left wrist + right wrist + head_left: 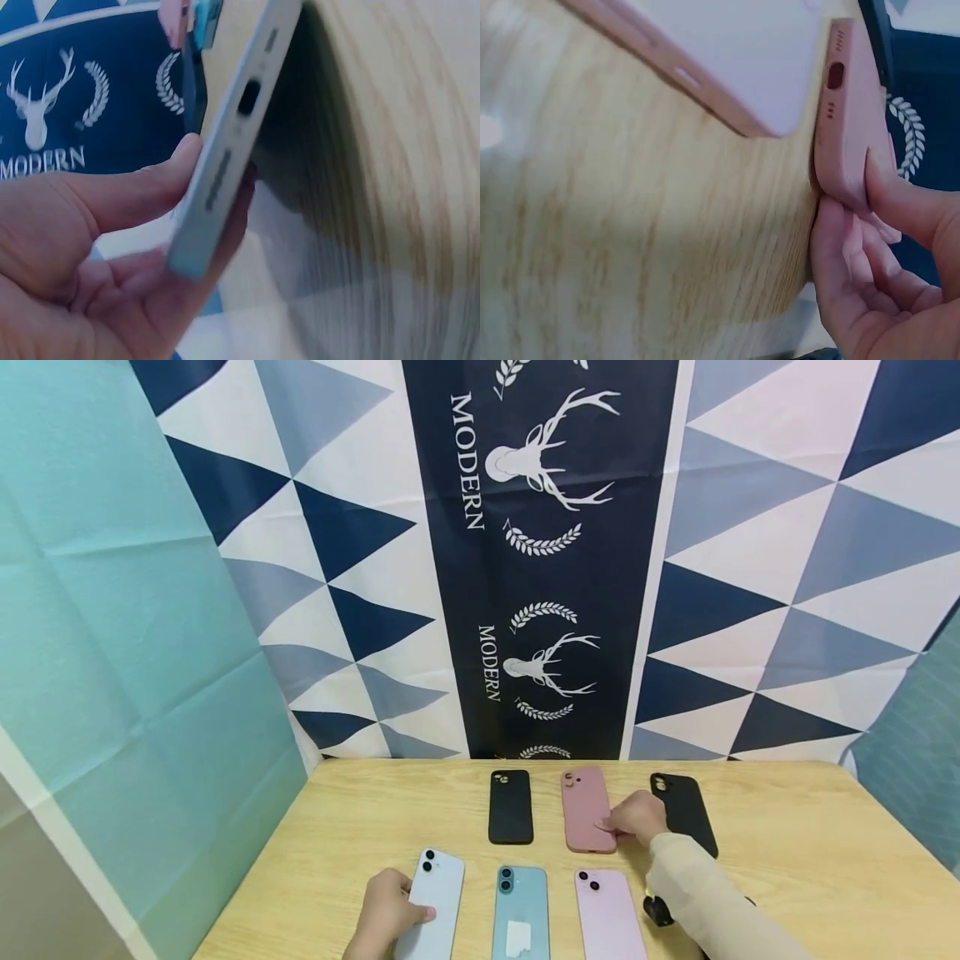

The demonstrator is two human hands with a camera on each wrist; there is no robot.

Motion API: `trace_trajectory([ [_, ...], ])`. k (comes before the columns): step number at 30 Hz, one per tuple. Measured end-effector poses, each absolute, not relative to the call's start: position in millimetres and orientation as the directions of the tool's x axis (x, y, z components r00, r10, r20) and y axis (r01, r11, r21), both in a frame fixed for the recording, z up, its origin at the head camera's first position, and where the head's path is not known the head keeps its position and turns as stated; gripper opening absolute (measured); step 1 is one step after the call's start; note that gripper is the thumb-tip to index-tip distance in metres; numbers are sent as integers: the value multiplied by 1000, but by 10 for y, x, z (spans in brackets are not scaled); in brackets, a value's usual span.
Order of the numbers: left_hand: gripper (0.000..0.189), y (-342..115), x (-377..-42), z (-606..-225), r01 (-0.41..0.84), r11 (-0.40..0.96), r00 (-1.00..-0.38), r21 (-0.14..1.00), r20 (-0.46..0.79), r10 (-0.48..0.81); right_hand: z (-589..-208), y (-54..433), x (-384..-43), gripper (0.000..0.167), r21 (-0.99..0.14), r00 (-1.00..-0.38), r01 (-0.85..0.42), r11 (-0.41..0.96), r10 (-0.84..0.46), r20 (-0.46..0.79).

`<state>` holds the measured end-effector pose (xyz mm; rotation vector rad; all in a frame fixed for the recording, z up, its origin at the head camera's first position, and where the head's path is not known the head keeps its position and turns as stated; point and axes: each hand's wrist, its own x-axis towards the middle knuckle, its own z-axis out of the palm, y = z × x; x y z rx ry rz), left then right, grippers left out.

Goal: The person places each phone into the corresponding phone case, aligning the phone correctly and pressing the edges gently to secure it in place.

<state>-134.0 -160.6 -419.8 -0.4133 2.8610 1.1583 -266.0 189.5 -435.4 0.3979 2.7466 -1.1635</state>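
Note:
My left hand [387,910] grips a pale blue-white phone [438,893] by its long side, thumb on the back and fingers beneath. The left wrist view shows the bottom edge of that phone [232,142], with its charging port, tilted off the wood. At the back of the table, my right hand [637,817] pinches the right edge of a pink phone case [587,806]. In the right wrist view the thumb lies on the back of this case [851,120] and the fingers curl at its lower side. A pink phone [611,914] lies in front of it.
A teal phone [521,906] with a white label lies between the pale phone and the pink one. Two black phone cases [511,810] [686,810] flank the pink case. A patterned cloth [555,568] hangs behind the wooden table [375,818]. A small black object [657,912] shows by the right forearm.

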Motion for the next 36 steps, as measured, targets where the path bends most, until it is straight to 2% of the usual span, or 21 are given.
trace_trajectory([
  [5, 19, -1821, -1396, -4245, -221, 627, -974, 747, -205, -100, -4399, 1962, -2698, 35, -788, -929, 370, 493, 172, -328],
  [9, 20, -1919, -1428, -4279, -253, 545, -961, 799, -275, -42, -4421, 2000, -2719, 36, -830, -916, 399, 389, 139, -376],
  [13, 23, -1966, -1455, -4309, -271, 478, -954, 836, -300, -16, -4423, 2016, -2729, 37, -831, -899, 438, 343, 141, -415],
  [24, 36, -1974, -1548, -4352, -329, 279, -943, 902, -327, -58, -4356, 2045, -2696, 38, -858, -889, 451, 245, 38, -456],
  [32, 37, -1906, -1645, -4292, -333, 204, -943, 921, -322, -86, -4273, 2069, -2625, 53, -886, -895, 425, 184, -62, -442],
  [36, 39, -1873, -1653, -4250, -327, 176, -945, 928, -317, -85, -4233, 2044, -2571, 52, -892, -891, 430, 141, -93, -445],
])
